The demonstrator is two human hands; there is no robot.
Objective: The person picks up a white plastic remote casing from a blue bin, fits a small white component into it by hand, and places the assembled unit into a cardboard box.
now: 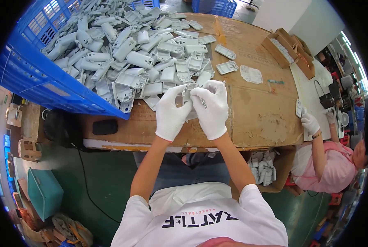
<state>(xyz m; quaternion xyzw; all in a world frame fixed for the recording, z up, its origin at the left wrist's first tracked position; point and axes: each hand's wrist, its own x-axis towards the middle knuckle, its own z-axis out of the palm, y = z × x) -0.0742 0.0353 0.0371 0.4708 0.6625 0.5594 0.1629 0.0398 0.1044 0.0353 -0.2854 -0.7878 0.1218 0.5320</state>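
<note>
Both my hands wear white gloves and meet over the near middle of the table. My left hand (170,115) is closed on a pale grey plastic shell (187,94), its thumb and fingers gripping the side. My right hand (214,113) has its fingers bent in against the same shell. Small silvery pieces (203,103) show among the right fingers, too small to name. Just beyond my hands lies a big heap of similar plastic shells (140,59), spilling from a tipped blue crate (60,88).
Two loose shells, a crumpled paper (251,74) and a green tool (275,82) lie on the cardboard-covered table (260,107). A black case (105,127) sits at left. Cardboard boxes (279,49) stand far right. Below the edge, a carton (285,168) holds parts. A gloved co-worker (328,164) works at right.
</note>
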